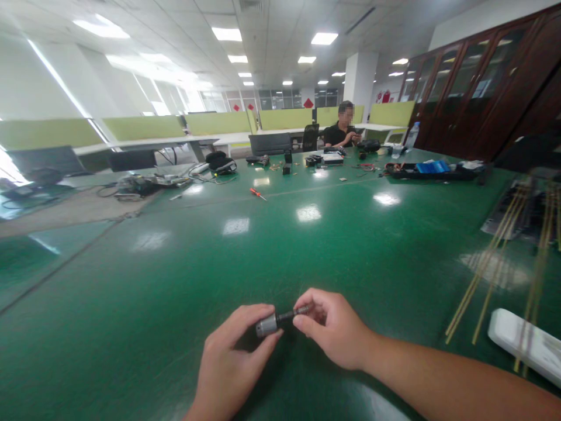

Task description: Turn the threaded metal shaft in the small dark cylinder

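Probably stiff and slick, the lower-centre metal piece suits these pinches: left hand on barrel, right hand on shaft.

Screwdriver and sticks share the green bench

Out in front of us the red-handled screwdriver lies with its tip angled to our right. At our right, the thin yellowish sticks lie in loose bunches, some crossing a long white casing cut off at the edge of view. Toward the far edge we see a black tray with a blue packet, and a clear bottle near a cup. A person in a black top sits across from us. Beyond, we make out yellow-green partitions, a white pillar and, along the right, dark wooden cabinets with glass doors. Ceiling lights reflect in the bench.
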Tool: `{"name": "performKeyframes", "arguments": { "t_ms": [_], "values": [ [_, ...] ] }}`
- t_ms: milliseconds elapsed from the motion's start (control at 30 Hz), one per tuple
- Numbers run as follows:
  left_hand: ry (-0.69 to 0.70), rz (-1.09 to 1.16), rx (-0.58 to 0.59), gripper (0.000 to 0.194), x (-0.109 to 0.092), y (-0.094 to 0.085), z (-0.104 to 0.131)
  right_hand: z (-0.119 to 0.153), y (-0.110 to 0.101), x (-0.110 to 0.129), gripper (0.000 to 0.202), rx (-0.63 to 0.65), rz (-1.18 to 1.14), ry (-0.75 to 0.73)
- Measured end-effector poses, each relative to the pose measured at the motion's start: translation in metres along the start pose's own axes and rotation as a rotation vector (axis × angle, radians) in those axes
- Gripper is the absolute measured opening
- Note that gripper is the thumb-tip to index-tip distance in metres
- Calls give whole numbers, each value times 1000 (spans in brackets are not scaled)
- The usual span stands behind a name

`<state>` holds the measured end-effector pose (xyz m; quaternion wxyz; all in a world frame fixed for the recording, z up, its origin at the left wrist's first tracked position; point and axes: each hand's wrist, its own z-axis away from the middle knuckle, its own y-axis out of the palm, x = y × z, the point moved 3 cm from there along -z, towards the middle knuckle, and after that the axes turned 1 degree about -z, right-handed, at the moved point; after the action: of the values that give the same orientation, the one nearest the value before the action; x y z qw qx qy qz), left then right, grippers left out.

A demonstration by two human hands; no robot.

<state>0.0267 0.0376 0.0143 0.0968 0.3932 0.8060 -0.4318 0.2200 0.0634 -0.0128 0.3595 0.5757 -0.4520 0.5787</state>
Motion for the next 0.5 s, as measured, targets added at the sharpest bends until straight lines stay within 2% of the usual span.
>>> {"name": "performKeyframes", "arguments": {
  "t_ms": [500],
  "values": [
    [-9,-3,-10,18,4,0,2,-1,-1,1,8,-13,-1,-16]
  ]
}}
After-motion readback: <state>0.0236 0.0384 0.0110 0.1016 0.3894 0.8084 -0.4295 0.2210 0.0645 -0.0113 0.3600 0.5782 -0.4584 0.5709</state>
